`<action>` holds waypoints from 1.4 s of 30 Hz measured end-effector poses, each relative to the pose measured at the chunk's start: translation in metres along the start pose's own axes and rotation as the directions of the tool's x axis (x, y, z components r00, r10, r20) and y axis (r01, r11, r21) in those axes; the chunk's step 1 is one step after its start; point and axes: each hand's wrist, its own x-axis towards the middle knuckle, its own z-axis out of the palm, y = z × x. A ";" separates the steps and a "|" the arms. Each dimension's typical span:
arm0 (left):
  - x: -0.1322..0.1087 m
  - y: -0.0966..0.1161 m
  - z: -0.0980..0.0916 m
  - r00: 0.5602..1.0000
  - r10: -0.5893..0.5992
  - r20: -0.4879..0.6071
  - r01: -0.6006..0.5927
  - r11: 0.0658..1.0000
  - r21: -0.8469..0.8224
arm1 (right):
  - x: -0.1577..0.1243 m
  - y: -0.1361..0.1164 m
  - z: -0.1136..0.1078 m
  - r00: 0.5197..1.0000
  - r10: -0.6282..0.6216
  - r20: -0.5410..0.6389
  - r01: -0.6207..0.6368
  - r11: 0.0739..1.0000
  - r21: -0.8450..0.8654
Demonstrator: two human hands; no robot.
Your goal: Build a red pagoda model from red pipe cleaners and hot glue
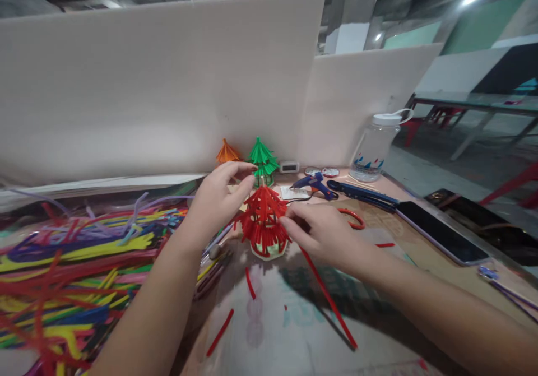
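A small two-tiered pagoda (265,227) of red pipe cleaners stands upright on a pale base in front of me. My left hand (225,196) is at its upper left, thumb and fingers apart, with nothing visible between them. Against the pagoda's right side, my right hand (313,227) has its fingers curled and pinching at the red fringe; the fingertips are partly hidden. A long red pipe cleaner (330,297) slants down from below that hand, and its upper end is hidden. Short red pieces (219,333) lie on the work surface nearby.
Behind stand a green pagoda (261,160) and an orange one (227,151). To the right are a blue glue gun (317,184), scissors (353,219), a dark blue tool (363,195), a phone (441,232) and a water bottle (374,149). Many coloured pipe cleaners (75,269) fill the left.
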 end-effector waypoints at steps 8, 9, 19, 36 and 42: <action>0.000 0.000 0.011 0.992 -0.024 0.121 0.036 0.995 -0.097 | -0.003 0.005 0.002 1.000 -0.003 0.018 0.005 0.994 -0.110; 0.000 0.000 0.011 0.992 -0.025 0.126 0.037 0.995 -0.096 | -0.004 0.005 0.002 1.000 0.000 0.020 0.002 0.993 -0.116; -0.001 0.005 0.011 0.988 0.014 0.154 -0.007 0.999 -0.047 | -0.004 0.004 0.002 0.999 -0.022 0.025 0.026 0.986 -0.165; -0.003 0.005 0.007 0.983 0.020 0.183 -0.019 1.000 -0.010 | -0.005 0.005 0.007 0.998 -0.051 -0.025 0.047 0.991 -0.124; -0.003 0.007 0.004 0.980 0.020 0.198 -0.022 1.000 0.008 | -0.004 0.004 0.008 0.998 -0.062 -0.034 0.056 0.985 -0.161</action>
